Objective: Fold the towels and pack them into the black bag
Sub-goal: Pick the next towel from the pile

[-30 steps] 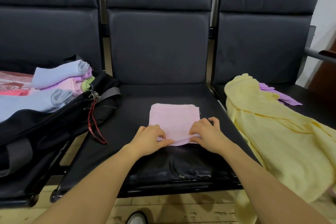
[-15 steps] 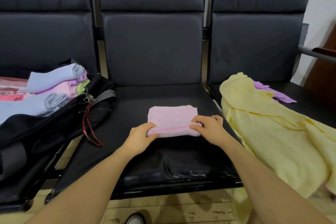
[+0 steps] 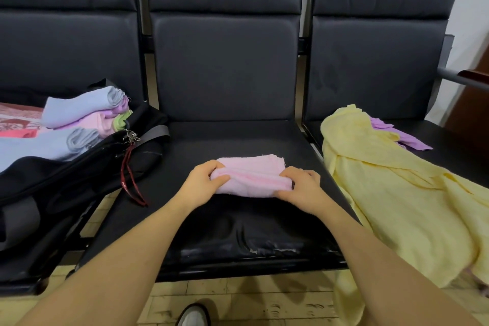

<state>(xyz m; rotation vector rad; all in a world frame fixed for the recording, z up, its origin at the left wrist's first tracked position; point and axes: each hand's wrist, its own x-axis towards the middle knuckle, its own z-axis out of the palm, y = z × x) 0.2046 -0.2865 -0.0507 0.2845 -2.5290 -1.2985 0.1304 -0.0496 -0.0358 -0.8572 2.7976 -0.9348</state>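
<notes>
I see the black padded middle seat [image 3: 232, 137] bare from its backrest at 12 o'clock down to the folded pink terry towel [image 3: 251, 176], which lies a little forward of the seat's centre. Nearer me, toward 6 o'clock, the cushion stays open as far as its shiny, worn front edge [image 3: 254, 249], and beyond that edge I make out pale floor tiles [image 3: 238, 296] and the toe of a white shoe [image 3: 194, 316]. At 9 o'clock the open black fabric bag [image 3: 66, 180] overlaps the seat's left edge; a red cord [image 3: 129, 180] hangs from its zip pull. Inside it sit folded towels in light blue, pink, purple and green [image 3: 87, 114], stacked. At 3 o'clock a rumpled pale yellow cloth [image 3: 397, 193] spills over the neighbouring seat and just reaches the middle seat's right edge, with a purple cloth [image 3: 402, 135] showing behind it.

My left hand [image 3: 203, 184] grips the pink towel's left end, fingers curled over the top and thumb pressed on the near fold. My right hand [image 3: 301, 189] holds the right end the same way, fingers hooked round the rolled edge. The towel spans the gap between both hands, its far edge resting on the cushion at 12 o'clock from my knuckles.
</notes>
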